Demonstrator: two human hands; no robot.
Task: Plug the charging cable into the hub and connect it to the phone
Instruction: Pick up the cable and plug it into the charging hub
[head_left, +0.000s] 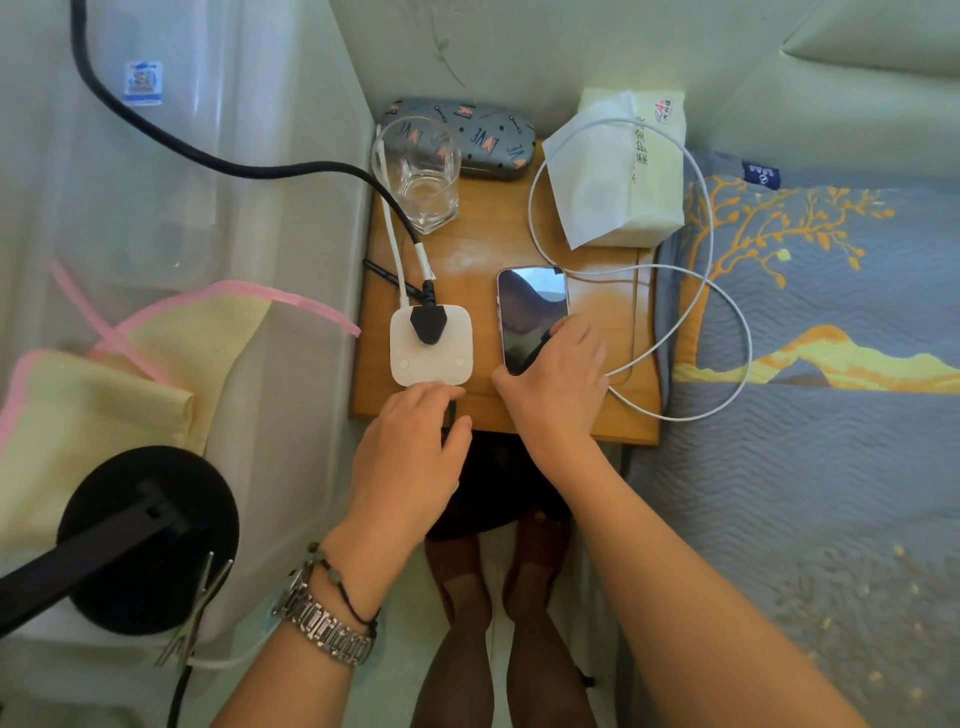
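Observation:
A white square hub (431, 358) lies on the small wooden bedside table (582, 415) with a black plug in its top. The phone (530, 312) lies face up to its right, screen dark. The white charging cable (727, 322) loops around the tissue pack and over the bed edge, and both runs come back under my right hand. My left hand (410, 452) is at the hub's near edge, thumb and fingers pinched on a small dark connector. My right hand (556, 384) grips the phone's near end, thumb on the left side, fingers on the right.
A drinking glass (421, 171) and a patterned glasses case (467, 135) stand at the table's back, beside a tissue pack (618, 182). The bed (805, 415) adjoins on the right. A black lamp base (145, 540) sits on plastic boxes to the left.

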